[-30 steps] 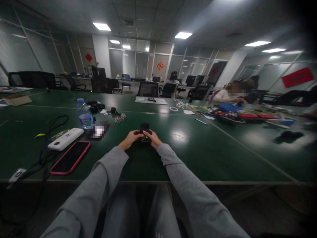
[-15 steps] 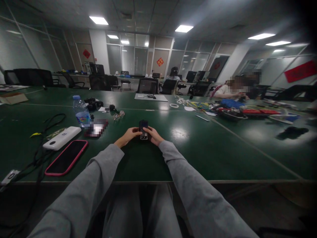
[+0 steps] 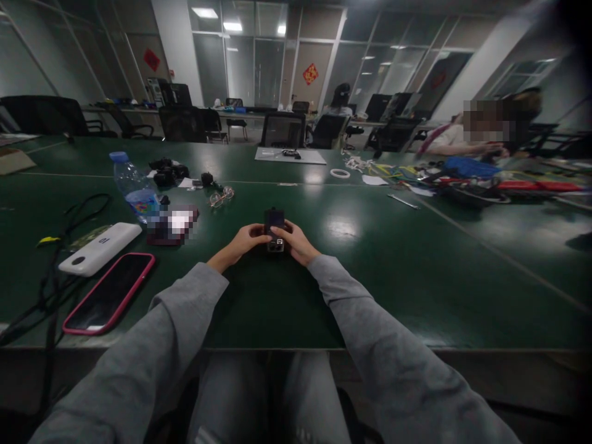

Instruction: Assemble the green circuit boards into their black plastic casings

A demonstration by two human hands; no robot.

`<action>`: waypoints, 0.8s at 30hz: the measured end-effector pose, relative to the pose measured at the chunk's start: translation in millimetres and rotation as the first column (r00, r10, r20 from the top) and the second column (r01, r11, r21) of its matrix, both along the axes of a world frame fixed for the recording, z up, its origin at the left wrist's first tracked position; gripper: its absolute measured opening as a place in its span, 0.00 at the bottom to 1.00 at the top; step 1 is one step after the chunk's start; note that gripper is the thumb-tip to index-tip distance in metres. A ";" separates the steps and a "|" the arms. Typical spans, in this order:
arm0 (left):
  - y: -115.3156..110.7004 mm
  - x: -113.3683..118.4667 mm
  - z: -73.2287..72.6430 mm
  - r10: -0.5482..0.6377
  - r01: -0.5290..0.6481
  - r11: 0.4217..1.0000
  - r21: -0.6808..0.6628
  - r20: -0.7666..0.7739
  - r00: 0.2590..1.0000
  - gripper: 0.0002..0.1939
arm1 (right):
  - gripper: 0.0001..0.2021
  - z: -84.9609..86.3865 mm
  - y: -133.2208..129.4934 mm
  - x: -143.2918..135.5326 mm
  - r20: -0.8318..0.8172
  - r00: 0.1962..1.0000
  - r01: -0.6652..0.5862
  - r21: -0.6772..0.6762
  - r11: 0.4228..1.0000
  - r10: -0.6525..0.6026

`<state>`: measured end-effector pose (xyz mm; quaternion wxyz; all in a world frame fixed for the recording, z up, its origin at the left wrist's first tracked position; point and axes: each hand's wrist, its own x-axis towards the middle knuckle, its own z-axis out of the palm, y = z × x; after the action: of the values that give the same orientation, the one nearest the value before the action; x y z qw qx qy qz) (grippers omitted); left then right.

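A small black device (image 3: 275,221) with a light-coloured lower end stands between my two hands, over the green table (image 3: 272,308). My left hand (image 3: 244,242) grips its left side, fingers curled behind and thumb across the lower front. From the right, my right hand (image 3: 298,241) holds the same device, its thumb lying on the front face. Both hands are closed round it, and their rear fingers are partly hidden. Grey sleeves cover both my forearms.
Left of my hands are a pink-edged phone (image 3: 110,293), a white power bank (image 3: 100,249), black cables, a water bottle (image 3: 134,190) and glasses (image 3: 222,197). At the back right, cables and a blue bundle (image 3: 469,168) lie near another person (image 3: 456,139).
The view has tilted down and come closer, so the table things appear shifted and larger. Both my hands keep their hold on the device.
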<state>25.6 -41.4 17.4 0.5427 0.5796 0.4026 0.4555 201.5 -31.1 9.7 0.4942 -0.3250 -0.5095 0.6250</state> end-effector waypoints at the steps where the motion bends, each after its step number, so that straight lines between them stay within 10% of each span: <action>1: -0.5 0.2 1.0 -0.008 0.008 1.000 -0.004 -0.004 1.000 0.24 | 0.27 0.0 0.0 0.4 0.013 1.000 0.006 0.005 1.000 -0.006; 24: 0.8 1.8 -1.7 -0.039 0.039 0.999 0.011 -0.021 0.999 0.24 | 0.27 -0.2 -8.0 -4.4 0.068 0.995 0.065 0.106 0.992 -0.073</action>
<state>27.4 -40.5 15.7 0.5440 0.5949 0.3944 0.4411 197.1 -39.1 9.5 0.5130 -0.3387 -0.5470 0.5683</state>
